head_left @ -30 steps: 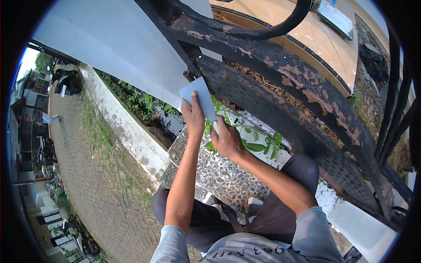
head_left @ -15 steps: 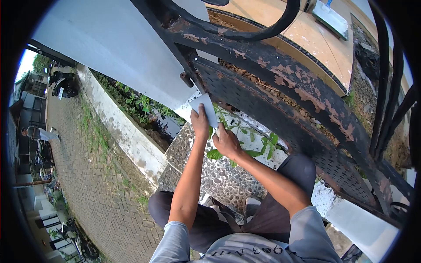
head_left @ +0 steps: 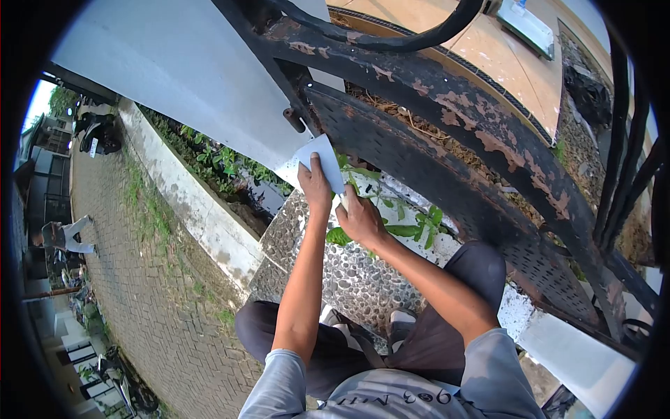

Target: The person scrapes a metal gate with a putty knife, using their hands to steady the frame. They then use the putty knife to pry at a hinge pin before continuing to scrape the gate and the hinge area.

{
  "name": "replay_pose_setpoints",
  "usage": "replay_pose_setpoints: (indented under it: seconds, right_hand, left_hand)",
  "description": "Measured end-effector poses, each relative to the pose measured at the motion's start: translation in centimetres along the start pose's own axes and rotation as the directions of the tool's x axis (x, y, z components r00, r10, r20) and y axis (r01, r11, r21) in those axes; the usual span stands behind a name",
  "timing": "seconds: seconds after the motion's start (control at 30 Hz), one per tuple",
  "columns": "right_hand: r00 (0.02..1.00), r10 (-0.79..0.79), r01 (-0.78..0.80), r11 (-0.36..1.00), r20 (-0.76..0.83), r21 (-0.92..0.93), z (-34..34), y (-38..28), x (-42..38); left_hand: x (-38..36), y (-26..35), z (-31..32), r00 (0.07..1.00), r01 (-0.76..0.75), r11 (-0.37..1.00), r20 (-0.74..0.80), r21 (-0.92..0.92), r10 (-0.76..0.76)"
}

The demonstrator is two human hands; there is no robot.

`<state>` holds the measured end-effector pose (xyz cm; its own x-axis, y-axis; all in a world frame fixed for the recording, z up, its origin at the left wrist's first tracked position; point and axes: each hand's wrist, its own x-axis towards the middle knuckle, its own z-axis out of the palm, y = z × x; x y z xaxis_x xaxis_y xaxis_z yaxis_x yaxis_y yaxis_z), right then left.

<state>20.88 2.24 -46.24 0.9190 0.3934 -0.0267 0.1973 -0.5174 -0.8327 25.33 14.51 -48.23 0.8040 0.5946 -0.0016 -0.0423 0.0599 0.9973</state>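
A wide, flat, pale grey scraper (head_left: 329, 167) rests with its far edge at the foot of the white wall, beside the black metal gate (head_left: 398, 150). My right hand (head_left: 358, 218) is closed round its short light handle. On the blade lie the fingers of my left hand (head_left: 315, 183), pressed against its face, with the thumb side hidden. A small rusty hinge barrel (head_left: 294, 120) sits just above the blade's tip. Green weeds (head_left: 401, 227) grow right of my right hand.
The gate's curved bars have flaking black paint. A white wall (head_left: 181, 70) rises at the left. Below me is a pebbled slab (head_left: 338, 279). Left lie a planted ditch, a concrete kerb (head_left: 188, 202) and a paved lane with a walking person (head_left: 66, 235) and motorcycles. A tray (head_left: 527, 31) stands at upper right.
The scraper and both hands have shifted slightly up and stay at the wall corner, with the blade tilted a little differently. The person on the lane has moved and changed stride.
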Motion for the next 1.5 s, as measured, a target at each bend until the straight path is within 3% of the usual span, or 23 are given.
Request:
replay_pose_setpoints:
  seconds: [0.07,0.1,0.2,0.27,0.37,0.4,0.47,0.5,0.53,0.6,0.63,0.67,0.73,0.77,0.8,0.97,1.07,1.1,1.2,1.23,1.33,1.43,1.5]
  right_hand:
    - [1.000,0.011,-0.012,0.991,-0.008,-0.133,0.6,1.7,0.1]
    - [0.986,0.129,-0.117,0.986,0.103,-0.117,-0.1,1.3,0.0]
    - [0.992,0.052,-0.032,0.986,0.116,-0.163,-0.1,0.1,-0.4]
    - [0.995,0.064,-0.054,0.992,0.082,-0.118,-0.4,0.2,0.0]
    - [0.973,0.173,-0.132,0.960,0.153,-0.249,0.2,1.4,0.0]
    - [0.965,0.192,-0.141,0.955,0.181,-0.262,0.3,1.4,-0.1]
    - [0.991,0.066,-0.039,0.976,0.120,-0.215,0.2,-0.1,-0.5]
    - [0.992,0.072,-0.053,0.983,0.101,-0.177,-0.1,-0.4,-0.5]
    - [0.993,0.081,-0.069,0.989,0.089,-0.134,-0.1,-0.7,-0.3]
    - [0.957,0.252,-0.227,0.959,0.142,-0.167,0.7,1.5,0.3]
    - [0.964,0.219,-0.187,0.962,0.151,-0.197,0.3,0.8,0.3]
    - [0.969,0.192,-0.154,0.962,0.155,-0.227,0.1,0.1,0.0]
    - [0.989,0.077,-0.054,0.982,0.122,-0.178,0.4,-0.6,-0.4]
    - [0.972,0.171,-0.148,0.978,0.163,-0.146,0.2,-0.5,-0.3]
    - [0.947,0.252,-0.233,0.966,0.197,-0.116,-0.1,-0.2,0.1]
    - [0.974,0.087,-0.044,0.979,0.210,-0.199,-2.2,-2.6,0.4]
    - [0.995,-0.101,0.103,0.989,0.021,-0.107,-4.6,-5.5,0.1]
    - [0.960,-0.264,0.261,0.965,-0.096,-0.040,-5.1,-5.7,0.3]
    - [0.876,-0.453,0.454,0.890,-0.167,-0.033,-7.4,-5.7,0.5]
    - [0.836,-0.515,0.515,0.856,-0.190,-0.051,-8.1,-5.7,0.7]
    - [0.895,-0.405,0.405,0.914,-0.189,-0.038,-9.6,-6.7,-0.2]
    - [0.956,-0.243,0.246,0.969,-0.167,-0.006,-10.5,-7.3,-0.7]
    - [0.975,-0.167,0.170,0.985,-0.150,0.008,-10.7,-7.0,-0.6]
  left_hand:
    - [-0.5,-2.1,0.2,0.977,0.210,0.976,-0.035,-0.063,-0.213]
    - [-1.0,-1.9,0.7,0.987,0.145,0.985,-0.059,-0.092,-0.150]
    - [-1.3,-1.3,0.1,0.990,0.121,0.939,-0.033,-0.323,-0.139]
    - [-0.1,-3.0,-0.1,0.995,0.099,0.964,0.045,-0.248,-0.091]
    - [-1.2,-6.3,0.9,0.960,0.239,0.942,-0.087,-0.237,-0.266]
    - [-0.8,-7.7,0.7,0.942,0.199,0.903,-0.180,-0.381,-0.284]
    - [-1.1,-3.4,-0.2,0.964,0.225,0.872,-0.033,-0.434,-0.265]
    - [-1.3,-0.9,0.7,0.980,0.122,0.884,-0.085,-0.451,-0.178]
    - [-0.8,-1.9,0.0,0.996,0.085,0.966,-0.004,-0.242,-0.088]
    - [0.0,-7.9,0.0,0.908,0.420,0.904,0.051,-0.078,-0.417]
    - [-0.7,-6.5,0.8,0.940,0.301,0.951,-0.144,-0.075,-0.309]
    - [-1.2,-5.2,1.1,0.957,0.164,0.935,-0.178,-0.313,-0.228]
    - [-1.1,-3.2,-0.3,0.978,0.143,0.960,-0.115,-0.242,-0.174]
    - [-0.7,-3.8,-0.9,0.959,0.274,0.959,-0.060,-0.068,-0.278]
    - [-0.4,-3.6,-0.8,0.937,0.349,0.935,-0.004,-0.060,-0.350]
    - [-2.0,3.1,-1.0,0.973,0.082,0.995,-0.220,0.053,-0.069]
    - [-3.1,9.2,-0.5,0.941,-0.109,0.983,-0.303,0.149,0.151]
    - [-3.0,10.3,-0.6,0.950,-0.127,0.975,-0.261,0.183,0.172]
    - [-2.4,13.7,-1.6,0.971,-0.221,0.904,0.000,0.366,0.238]
    - [-2.1,15.1,-2.0,0.953,-0.299,0.918,0.134,0.262,0.272]
    - [2.2,13.9,-3.0,0.954,-0.296,0.951,-0.028,0.091,0.299]
    - [5.7,10.5,-2.6,0.860,-0.472,0.784,0.016,0.404,0.509]
    - [5.8,9.4,-2.0,0.930,-0.365,0.889,0.069,0.277,0.361]
